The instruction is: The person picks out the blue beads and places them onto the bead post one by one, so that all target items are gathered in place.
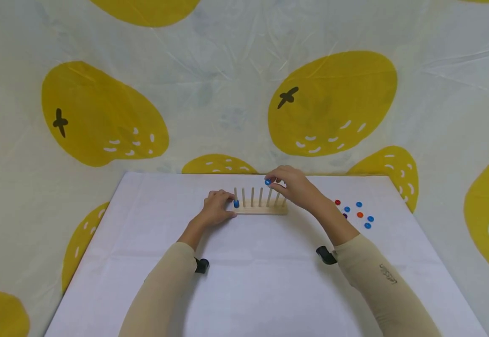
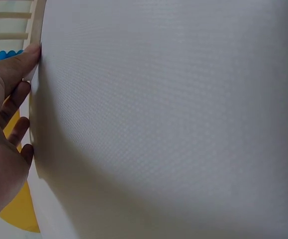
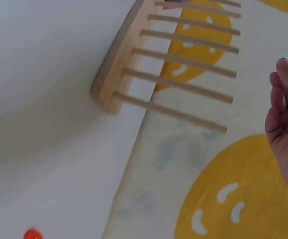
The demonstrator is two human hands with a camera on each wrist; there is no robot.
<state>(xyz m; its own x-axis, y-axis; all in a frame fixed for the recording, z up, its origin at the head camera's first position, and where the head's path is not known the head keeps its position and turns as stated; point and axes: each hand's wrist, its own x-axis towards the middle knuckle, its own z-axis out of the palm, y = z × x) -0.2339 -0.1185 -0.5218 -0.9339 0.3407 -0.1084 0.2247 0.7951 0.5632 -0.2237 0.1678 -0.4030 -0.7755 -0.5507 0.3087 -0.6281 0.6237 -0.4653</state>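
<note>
A wooden rack (image 1: 261, 210) with a row of several upright pegs stands on the white table. At its left end my left hand (image 1: 216, 207) grips the base, thumb on the front edge in the left wrist view. Blue beads (image 1: 236, 204) sit low on the leftmost peg, beside that hand. Above the right part of the rack, my right hand (image 1: 292, 185) pinches a blue bead (image 1: 267, 182) between thumb and fingertips. Only a sliver of this bead (image 3: 284, 59) shows in the right wrist view, apart from the peg tips. The right hand partly covers the rightmost pegs in the head view.
Loose beads lie on the table to the right: a red bead (image 1: 337, 202), an orange bead (image 1: 360, 215), several blue ones (image 1: 370, 218) and a dark one (image 1: 344, 216) partly behind the right forearm. A patterned cloth (image 1: 227, 117) hangs behind the table.
</note>
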